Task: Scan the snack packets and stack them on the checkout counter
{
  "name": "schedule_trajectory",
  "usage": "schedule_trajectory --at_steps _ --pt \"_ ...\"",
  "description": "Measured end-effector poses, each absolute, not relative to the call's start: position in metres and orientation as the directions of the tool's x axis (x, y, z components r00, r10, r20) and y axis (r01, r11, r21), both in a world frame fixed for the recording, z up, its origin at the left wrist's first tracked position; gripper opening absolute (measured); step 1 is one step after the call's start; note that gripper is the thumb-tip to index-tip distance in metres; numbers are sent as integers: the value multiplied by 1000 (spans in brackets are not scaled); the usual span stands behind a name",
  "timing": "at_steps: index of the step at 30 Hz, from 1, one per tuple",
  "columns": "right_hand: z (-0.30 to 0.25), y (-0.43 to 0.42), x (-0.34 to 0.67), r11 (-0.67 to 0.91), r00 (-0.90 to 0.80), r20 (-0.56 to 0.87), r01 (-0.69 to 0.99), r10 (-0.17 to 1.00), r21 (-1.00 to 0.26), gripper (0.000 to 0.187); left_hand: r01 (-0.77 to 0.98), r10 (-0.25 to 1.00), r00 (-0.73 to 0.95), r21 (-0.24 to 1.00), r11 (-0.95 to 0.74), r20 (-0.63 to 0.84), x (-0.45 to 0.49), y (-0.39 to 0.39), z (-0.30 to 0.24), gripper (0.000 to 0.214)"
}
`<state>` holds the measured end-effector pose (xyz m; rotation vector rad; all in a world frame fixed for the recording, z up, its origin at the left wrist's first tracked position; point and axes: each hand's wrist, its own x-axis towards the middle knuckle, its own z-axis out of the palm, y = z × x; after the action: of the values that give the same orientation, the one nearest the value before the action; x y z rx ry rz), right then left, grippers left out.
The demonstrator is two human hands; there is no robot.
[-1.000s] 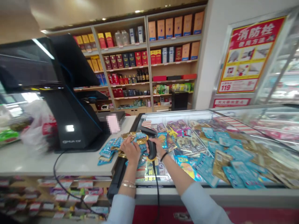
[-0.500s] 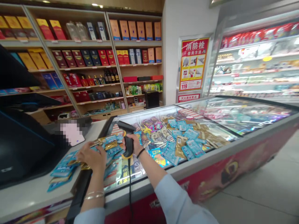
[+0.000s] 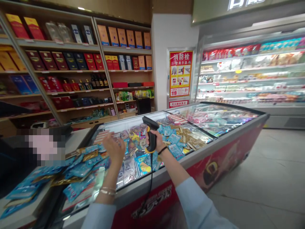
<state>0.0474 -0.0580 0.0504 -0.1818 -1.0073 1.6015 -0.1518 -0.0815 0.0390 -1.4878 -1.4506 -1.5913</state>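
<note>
Convenience store aisle. Wall shelving [image 3: 126,70] holds boxed liquor and bottles; a refrigerated display case [image 3: 250,62] stands to the far right. Ahead lies a chest freezer [image 3: 190,187] with a red front and glass top, packed with snack packets under the glass. A checkout counter [image 3: 78,136] runs alongside it, with blue and gold foil packets [image 3: 78,170] heaped on the counter's end, at the freezer's edge.

Right hand [image 3: 158,141]: narrow, wrapped around the handle of a handheld barcode scanner [image 3: 149,122], held upright above the glass. Left hand [image 3: 114,148]: open, fingers loosely spread, empty, over the glass just beyond the heap and nearest to it.

Risks: the scanner's black cord [image 3: 149,181] hangs over the freezer front and could snag if caught on the rim. Loose packets at the counter edge could slip into the gap if brushed by the left wrist. Its metal bangles [image 3: 107,190] could catch on foil.
</note>
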Motion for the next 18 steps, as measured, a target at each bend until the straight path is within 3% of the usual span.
schedule_trajectory --at_steps 4,9,13,18 --pt "37 -53 119 150 -182 390 -716 903 -682 24 841 531 -16 298 -451 847 -79 -47 20 34" --pt "10 -42 178 213 -47 349 -713 936 -667 23 835 856 69 439 -331 513 -19 -13 -7 35" --pt "-7 -35 190 219 -12 339 -740 941 -635 24 873 941 100 426 -238 322 -2 0 -23 43" --pt "-13 -36 185 164 -69 307 -725 949 -669 25 871 974 55 465 -155 221 2 3 -27 47"
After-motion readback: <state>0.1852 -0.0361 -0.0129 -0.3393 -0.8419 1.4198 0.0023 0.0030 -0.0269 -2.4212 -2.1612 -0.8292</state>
